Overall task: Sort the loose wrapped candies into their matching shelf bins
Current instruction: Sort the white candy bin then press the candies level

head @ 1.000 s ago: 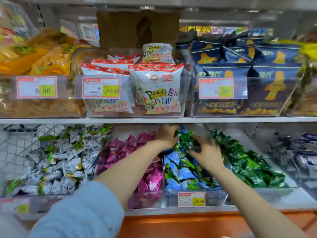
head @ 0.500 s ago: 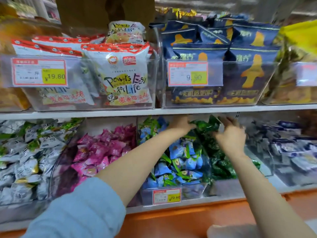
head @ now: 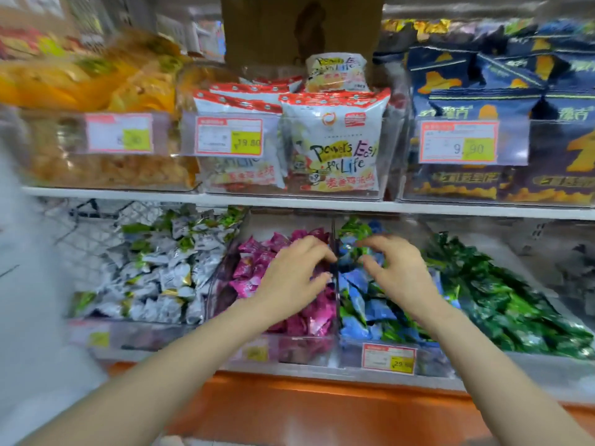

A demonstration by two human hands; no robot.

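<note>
On the lower shelf, a clear bin (head: 299, 350) holds pink wrapped candies (head: 254, 268). The bin to its right (head: 352, 352) holds blue candies (head: 360, 304) with green ones mixed in. My left hand (head: 294, 273) hovers over the pink candies, its fingers curled toward the divider between the two bins. My right hand (head: 394, 268) is clawed over the back of the blue pile, fingertips among blue and green wrappers. Motion blur hides whether either hand holds a candy. Loose dark green candies (head: 502, 294) lie heaped to the right.
Silver-and-green candies (head: 154, 268) fill the leftmost bin. Dark wrapped candies (head: 579, 278) sit far right. The shelf edge above (head: 289, 201) overhangs close to my hands and carries snack bags in clear bins. An orange ledge (head: 322, 410) runs below.
My right hand has come back left from the green pile to the blue bin. My left hand has shifted from the blue bin to the pink side. The view has swung.
</note>
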